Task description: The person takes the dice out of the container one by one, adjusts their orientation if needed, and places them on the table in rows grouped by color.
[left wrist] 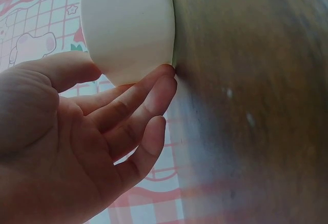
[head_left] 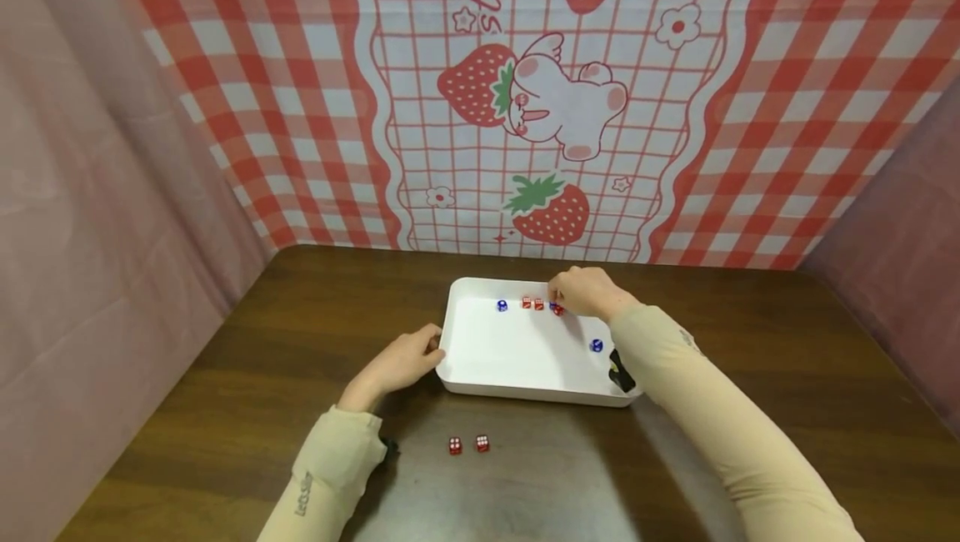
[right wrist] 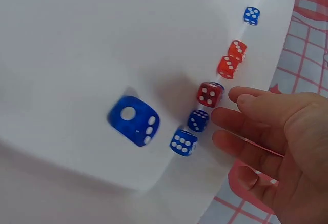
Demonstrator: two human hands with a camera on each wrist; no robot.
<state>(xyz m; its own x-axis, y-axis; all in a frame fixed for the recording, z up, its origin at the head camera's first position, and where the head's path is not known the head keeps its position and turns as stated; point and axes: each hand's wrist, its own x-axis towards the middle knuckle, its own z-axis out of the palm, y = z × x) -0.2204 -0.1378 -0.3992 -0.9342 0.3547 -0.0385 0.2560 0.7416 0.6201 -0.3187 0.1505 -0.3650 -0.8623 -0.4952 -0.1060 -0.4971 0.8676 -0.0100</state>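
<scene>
A white tray [head_left: 510, 350] stands on the table. At its left end my left hand [head_left: 401, 363] holds the wall, the thumb at the rim and the fingertips low by the base in the left wrist view. Over the far wall, my right hand [head_left: 588, 290] has its fingertips beside a red die [right wrist: 209, 95], with a small gap between them. Behind that die a blue die is mostly hidden. Two blue dice [right wrist: 190, 131], two red dice [right wrist: 232, 60] and another blue die [right wrist: 251, 15] lie along the same wall. Closer in the right wrist view sits a single blue die [right wrist: 134, 121].
Two more red dice [head_left: 468, 444] lie on the wooden table [head_left: 315, 308] in front of the tray. A strawberry-print checked cloth [head_left: 540, 108] hangs behind the table, and a pink curtain [head_left: 120, 192] hangs at the left.
</scene>
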